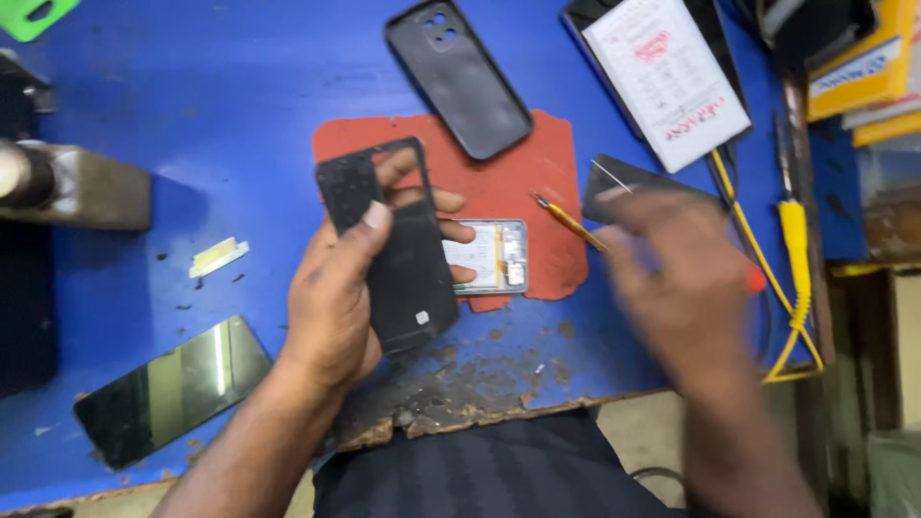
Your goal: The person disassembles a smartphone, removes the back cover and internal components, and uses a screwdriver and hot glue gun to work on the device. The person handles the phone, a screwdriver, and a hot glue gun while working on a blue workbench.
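A: What are the 2 hands doing?

B: The left hand (336,297) is gripping a black phone back panel (398,259), fingers closed around it, above the red mat (537,182). An opened phone (489,256) is lying at 3 o'clock from it.

A: And the right?

B: The right hand (686,278) is blurring, pinching a yellow-handled tool (571,223). The tip could be slipping into the exposed battery, I think.
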